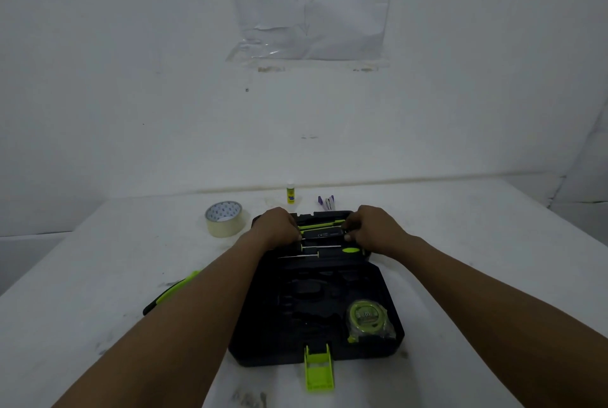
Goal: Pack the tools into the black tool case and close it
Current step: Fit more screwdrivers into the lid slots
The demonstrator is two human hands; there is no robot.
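The black tool case [263, 335] lies open on the white table, its green latch [318, 370] hanging over the near edge. A green tape measure [367, 317] sits in the near half at the right. In the far half lie screwdrivers [320, 247] and a green-striped tool. My left hand [279, 226] and my right hand [371, 226] each pinch one end of a flat black tool [324, 233] with white print, pressed into the far half. A black and green handled tool [171, 289] lies on the table left of the case, partly hidden by my left forearm.
A roll of pale tape [224, 218] stands left of the case. A small glue stick [290, 192] and a purple stapler [326, 202] sit behind it near the wall. A paper sheet [311, 6] hangs on the wall.
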